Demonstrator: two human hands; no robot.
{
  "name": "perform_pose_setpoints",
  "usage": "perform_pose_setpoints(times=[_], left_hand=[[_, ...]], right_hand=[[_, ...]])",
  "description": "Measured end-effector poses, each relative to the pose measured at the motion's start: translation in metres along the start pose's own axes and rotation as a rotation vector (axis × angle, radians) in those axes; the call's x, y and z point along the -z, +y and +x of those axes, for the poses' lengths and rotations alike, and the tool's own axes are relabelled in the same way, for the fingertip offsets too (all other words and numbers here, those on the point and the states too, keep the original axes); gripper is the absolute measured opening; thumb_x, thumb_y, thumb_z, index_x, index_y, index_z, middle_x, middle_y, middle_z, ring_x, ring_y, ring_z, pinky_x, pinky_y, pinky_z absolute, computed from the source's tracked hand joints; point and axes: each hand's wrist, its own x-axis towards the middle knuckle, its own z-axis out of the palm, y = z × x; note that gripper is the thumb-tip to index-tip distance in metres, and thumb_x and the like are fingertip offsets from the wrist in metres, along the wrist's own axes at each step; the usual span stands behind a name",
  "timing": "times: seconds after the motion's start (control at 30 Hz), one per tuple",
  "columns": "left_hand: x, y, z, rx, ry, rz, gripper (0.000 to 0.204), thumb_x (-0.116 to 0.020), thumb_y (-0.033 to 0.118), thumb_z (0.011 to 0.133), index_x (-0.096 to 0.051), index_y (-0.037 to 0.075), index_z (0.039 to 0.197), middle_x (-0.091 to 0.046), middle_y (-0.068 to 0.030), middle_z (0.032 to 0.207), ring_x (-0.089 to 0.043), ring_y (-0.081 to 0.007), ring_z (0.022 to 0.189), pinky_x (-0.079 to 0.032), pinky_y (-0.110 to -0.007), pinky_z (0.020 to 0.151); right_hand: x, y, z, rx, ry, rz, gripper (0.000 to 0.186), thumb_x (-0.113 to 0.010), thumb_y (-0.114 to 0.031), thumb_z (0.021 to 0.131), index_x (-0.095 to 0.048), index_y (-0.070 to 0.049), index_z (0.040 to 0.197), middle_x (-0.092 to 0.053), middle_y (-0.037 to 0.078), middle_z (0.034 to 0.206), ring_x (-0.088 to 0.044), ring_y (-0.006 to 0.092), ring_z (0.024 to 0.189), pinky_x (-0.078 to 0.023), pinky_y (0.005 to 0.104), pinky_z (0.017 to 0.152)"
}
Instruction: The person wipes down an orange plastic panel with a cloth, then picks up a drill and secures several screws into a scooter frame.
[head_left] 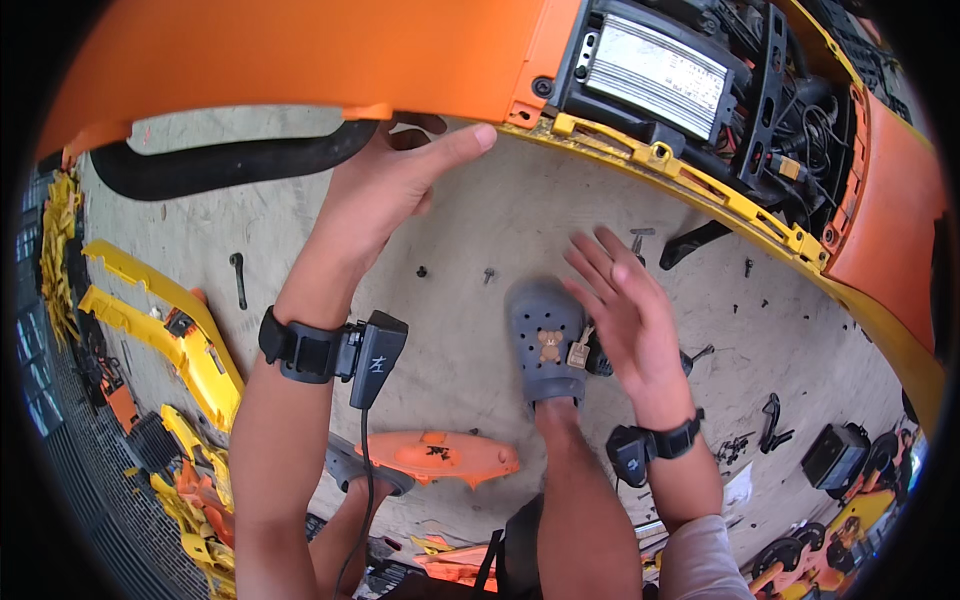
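Note:
A large orange body panel (300, 60) spans the upper left, with a black curved bar (235, 168) below its edge. My left hand (400, 165) grips the panel's lower edge beside that bar. Its thumb lies along the edge, and its other fingers are partly hidden behind it. My right hand (630, 310) hovers over the floor with fingers spread and nothing in them. Right of the panel, an opened bay holds a silver finned box (655, 72), black brackets and loose wires. A yellow rail (690, 175) runs along the bay's lower side.
Screws and a T-shaped tool (640, 238) lie on the grey floor (450, 350) near my grey clog (545, 345). A yellow frame piece (185, 335) and an orange cover (440, 455) lie lower left. A black box (835, 456) and loose parts sit lower right.

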Motion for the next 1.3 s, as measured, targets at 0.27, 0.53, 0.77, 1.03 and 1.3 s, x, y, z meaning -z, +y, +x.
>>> perform_pose_setpoints(times=[0.27, 0.53, 0.77, 1.03, 1.3], left_hand=[[0.027, -0.048, -0.076, 0.341, -0.049, -0.734, 0.030, -0.059, 0.002, 0.089, -0.053, -0.006, 0.117, -0.063, -0.0114, 0.092, -0.064, -0.0209, 0.079, -0.052, -0.028, 0.069], [0.020, -0.132, -0.179, 0.527, 0.022, -1.041, 0.021, -0.060, 0.008, 0.093, -0.062, -0.004, 0.110, -0.067, -0.0147, 0.096, -0.068, -0.0252, 0.088, -0.056, -0.033, 0.077], [0.024, -0.164, -0.198, 0.541, 0.119, -1.318, 0.016, -0.060, 0.014, 0.094, -0.063, 0.001, 0.104, -0.066, -0.0076, 0.086, -0.063, -0.0170, 0.073, -0.051, -0.028, 0.067], [0.025, -0.174, -0.182, 0.489, 0.080, -1.504, 0.021, -0.062, 0.018, 0.094, -0.062, 0.001, 0.106, -0.068, -0.0126, 0.099, -0.067, -0.0215, 0.087, -0.054, -0.034, 0.078], [0.051, -0.151, -0.162, 0.407, 0.173, -1.692, 0.028, -0.061, 0.021, 0.095, -0.058, -0.004, 0.107, -0.066, -0.0198, 0.108, -0.067, -0.0260, 0.095, -0.055, -0.034, 0.083]], right_hand=[[0.113, 0.032, -0.080, 0.279, 0.250, -1.962, 0.088, -0.078, -0.025, 0.071, -0.036, 0.002, 0.143, -0.037, 0.022, 0.147, -0.030, 0.0364, 0.139, -0.022, 0.0482, 0.115], [0.147, 0.052, -0.058, 0.282, 0.209, -2.046, 0.084, -0.083, -0.024, 0.059, -0.049, -0.004, 0.133, -0.056, 0.014, 0.115, -0.050, 0.0332, 0.116, -0.036, 0.0442, 0.099], [0.116, 0.012, -0.044, 0.246, 0.147, -2.073, 0.061, -0.078, -0.016, 0.057, -0.059, -0.003, 0.114, -0.063, 0.013, 0.097, -0.062, 0.0351, 0.089, -0.050, 0.0403, 0.083], [0.000, -0.025, -0.096, -0.319, 0.042, -1.468, 0.040, -0.073, -0.008, 0.059, -0.061, -0.004, 0.098, -0.062, 0.009, 0.080, -0.062, 0.0225, 0.070, -0.051, 0.0306, 0.067], [-0.090, 0.055, -0.041, 0.247, -0.890, -1.588, 0.031, -0.072, -0.013, 0.073, -0.065, -0.001, 0.101, -0.066, 0.010, 0.078, -0.062, 0.0263, 0.064, -0.049, 0.0332, 0.061]])
